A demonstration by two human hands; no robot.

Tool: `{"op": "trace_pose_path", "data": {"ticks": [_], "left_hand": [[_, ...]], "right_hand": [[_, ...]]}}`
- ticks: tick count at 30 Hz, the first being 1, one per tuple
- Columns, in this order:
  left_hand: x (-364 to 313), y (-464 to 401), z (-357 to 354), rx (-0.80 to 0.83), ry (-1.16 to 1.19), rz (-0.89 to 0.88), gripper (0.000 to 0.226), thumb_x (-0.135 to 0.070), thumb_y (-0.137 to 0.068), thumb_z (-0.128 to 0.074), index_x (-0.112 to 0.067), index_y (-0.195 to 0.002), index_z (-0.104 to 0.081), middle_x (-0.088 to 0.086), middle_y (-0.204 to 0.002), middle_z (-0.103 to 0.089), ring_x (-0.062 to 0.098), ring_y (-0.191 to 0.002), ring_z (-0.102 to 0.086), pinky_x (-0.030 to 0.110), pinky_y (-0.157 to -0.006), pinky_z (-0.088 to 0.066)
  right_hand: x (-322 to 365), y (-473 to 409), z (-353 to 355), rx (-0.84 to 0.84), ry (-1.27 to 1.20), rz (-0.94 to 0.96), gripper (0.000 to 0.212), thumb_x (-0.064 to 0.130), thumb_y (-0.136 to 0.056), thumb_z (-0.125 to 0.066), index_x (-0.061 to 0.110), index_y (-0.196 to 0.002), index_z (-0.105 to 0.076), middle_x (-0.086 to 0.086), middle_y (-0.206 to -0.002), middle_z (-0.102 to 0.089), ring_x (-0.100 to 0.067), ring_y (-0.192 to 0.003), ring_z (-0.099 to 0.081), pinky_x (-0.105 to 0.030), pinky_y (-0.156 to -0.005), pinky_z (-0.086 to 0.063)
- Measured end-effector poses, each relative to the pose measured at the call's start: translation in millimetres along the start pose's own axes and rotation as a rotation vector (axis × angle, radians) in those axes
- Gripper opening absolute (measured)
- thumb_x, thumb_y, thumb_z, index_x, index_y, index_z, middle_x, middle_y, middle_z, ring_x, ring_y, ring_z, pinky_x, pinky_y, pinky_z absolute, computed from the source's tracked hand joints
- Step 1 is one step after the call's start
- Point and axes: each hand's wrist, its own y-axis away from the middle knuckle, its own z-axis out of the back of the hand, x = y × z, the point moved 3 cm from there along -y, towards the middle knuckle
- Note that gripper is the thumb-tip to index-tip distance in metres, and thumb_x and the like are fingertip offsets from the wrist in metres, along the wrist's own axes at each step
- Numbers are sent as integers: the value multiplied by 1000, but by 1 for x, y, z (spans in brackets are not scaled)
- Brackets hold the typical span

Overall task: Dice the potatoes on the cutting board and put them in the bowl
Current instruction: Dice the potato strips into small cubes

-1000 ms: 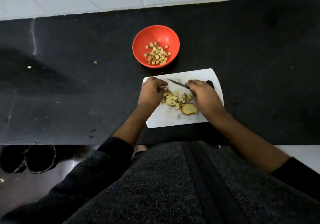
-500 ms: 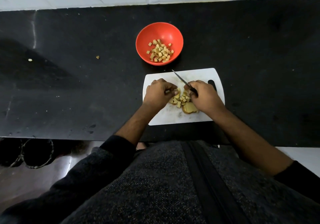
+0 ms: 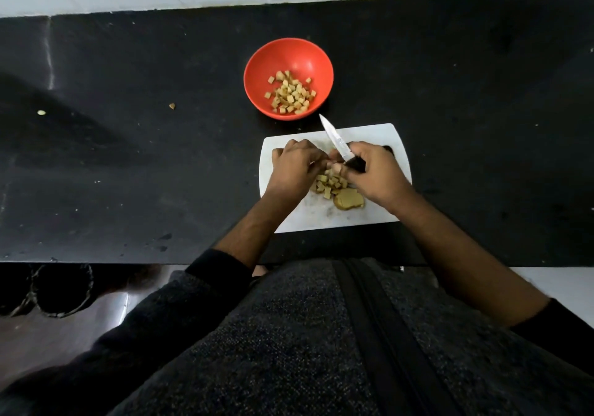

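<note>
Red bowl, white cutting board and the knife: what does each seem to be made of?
The red bowl looks like plastic: uniform colour with a soft sheen. The white cutting board looks like thin plastic, matte, with grey scuffs and rounded corners. The knife, gripped by the right hand, has a shiny blade, probably steel, and a dark handle whose material I cannot tell.
</note>
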Motion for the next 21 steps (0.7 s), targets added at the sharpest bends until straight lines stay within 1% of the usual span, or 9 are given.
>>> {"op": "trace_pose_path", "data": {"ticks": [2,4,8,10,12,14,16,18,21], "left_hand": [[0,-1,1,0,42,-21,17,-30,-97,-60,-23,-93,-75,-6,-94,-69,17,-97,-56,39,-85,-34],[2,0,1,13,164,-20,16,-29,-96,-62,-24,-90,-76,-8,-88,-73,9,-88,-60,41,-87,-43],[5,6,-3,73,433,63,13,-28,-94,-68,-22,-88,-77,-7,-84,-75,7,-84,-68,35,-80,-55],[6,5,-5,71,407,75,9,-29,-93,-70,-26,-87,-76,-9,-85,-74,8,-87,-67,40,-84,-55],[7,3,-3,51,297,52,7,-34,-90,-72,-31,-86,-76,-11,-87,-71,10,-92,-63,47,-88,-51],[6,1,-1,43,199,29,4,-36,-85,-76,-34,-89,-75,-13,-93,-66,13,-100,-56,49,-91,-46],[3,1,-1,65,132,11,12,-36,-82,-80,-35,-93,-75,-12,-100,-62,14,-106,-51,46,-93,-42],[-1,1,-3,96,78,-22,18,-36,-80,-81,-33,-97,-76,-9,-104,-62,16,-107,-50,44,-93,-38],[-5,3,-7,122,-1,-75,27,-39,-78,-82,-31,-103,-75,-6,-111,-62,19,-112,-48,38,-88,-33]], "right_hand": [[-3,-1,-2,2,-82,-8,22,32,-85,-76,26,-106,-72,9,-96,-74,-6,-94,-69,-39,-87,-58],[-4,-2,0,-16,-133,-1,22,33,-83,-79,24,-102,-73,6,-92,-75,-8,-91,-71,-41,-85,-58],[-11,-6,7,22,-198,-27,15,18,-82,-79,18,-97,-75,1,-91,-75,-13,-90,-72,-43,-87,-58],[-16,-7,10,-9,-173,-38,11,14,-84,-77,16,-95,-74,1,-88,-74,-12,-86,-71,-43,-85,-58],[-20,-6,12,-52,-117,-55,10,15,-85,-75,17,-95,-74,4,-87,-73,-9,-85,-70,-39,-85,-58],[-20,-6,13,-43,-19,-54,12,15,-87,-73,20,-98,-74,8,-91,-73,-5,-89,-68,-30,-85,-57],[-17,-5,9,26,102,-42,18,14,-89,-70,26,-102,-74,10,-94,-72,-4,-92,-66,-20,-81,-52],[-14,-3,5,57,168,-37,20,15,-90,-68,27,-105,-74,9,-94,-72,-6,-91,-65,-20,-79,-51],[-9,3,10,-37,231,-10,17,13,-89,-68,24,-100,-74,7,-93,-70,-9,-89,-65,-28,-81,-54]]}}
